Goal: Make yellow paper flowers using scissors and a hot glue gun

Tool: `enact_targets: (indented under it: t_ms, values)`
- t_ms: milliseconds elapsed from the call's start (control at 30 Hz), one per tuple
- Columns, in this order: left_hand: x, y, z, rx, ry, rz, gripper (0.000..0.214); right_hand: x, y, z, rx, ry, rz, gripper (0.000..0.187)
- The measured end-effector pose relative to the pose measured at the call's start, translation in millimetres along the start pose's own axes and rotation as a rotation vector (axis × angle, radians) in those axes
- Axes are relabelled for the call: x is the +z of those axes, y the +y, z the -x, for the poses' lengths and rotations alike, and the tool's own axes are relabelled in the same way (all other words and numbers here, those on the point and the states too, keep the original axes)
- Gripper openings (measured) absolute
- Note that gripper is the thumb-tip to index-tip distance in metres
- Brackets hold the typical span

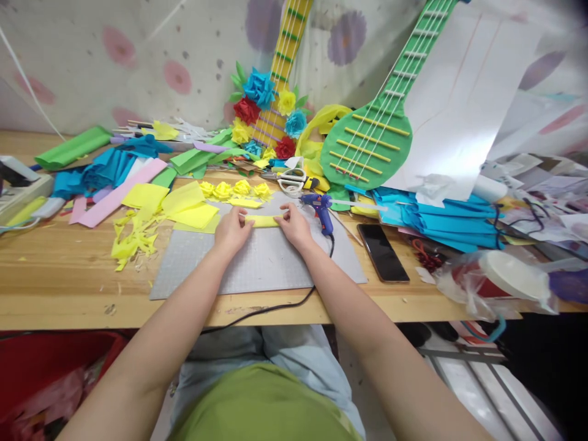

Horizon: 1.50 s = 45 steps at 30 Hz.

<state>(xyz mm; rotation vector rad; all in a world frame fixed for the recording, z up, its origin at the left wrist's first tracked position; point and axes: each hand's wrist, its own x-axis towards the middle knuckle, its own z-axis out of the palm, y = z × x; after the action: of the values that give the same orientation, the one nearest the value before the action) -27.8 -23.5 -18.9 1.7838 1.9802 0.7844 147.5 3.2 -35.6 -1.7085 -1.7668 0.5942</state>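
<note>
A strip of yellow crepe paper (264, 221) stretches between my two hands, just above the grey cutting mat (193, 263). My left hand (233, 231) pinches its left end, and my right hand (294, 225) pinches the right end. Behind them several yellow paper flowers (223, 190) stand in a row, with another folded yellow piece (245, 203) in front of the row. A blue glue gun (321, 211) lies close to the right of my right hand, its cord running under my right forearm. White-handled scissors (293, 180) rest beyond my hands.
Yellow sheets (190, 205) and scraps (133, 239) lie to the left. A phone (383, 252) is right of the mat, near blue crepe paper (441, 217). Against the back lean a green paper instrument (367, 147) and a yellow one (282, 67) with paper flowers. A bagged cup (500, 275) stands at right.
</note>
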Motion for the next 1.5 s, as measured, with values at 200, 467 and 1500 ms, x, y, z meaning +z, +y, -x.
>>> enact_targets:
  t_ms: [200, 467, 1500]
  values:
    - [0.1, 4.6, 0.1, -0.048, 0.035, -0.033, 0.035, -0.6, -11.1, 3.9, -0.004, 0.012, 0.168, 0.032]
    - [2.3, 9.1, -1.1, -0.069, 0.071, -0.136, 0.035, 4.5, -14.6, 3.7, -0.029, 0.031, 0.315, 0.034]
    - [12.3, 12.6, -0.2, 0.146, 0.131, -0.259, 0.017, 7.3, -17.1, 5.8, -0.055, 0.053, 0.394, 0.028]
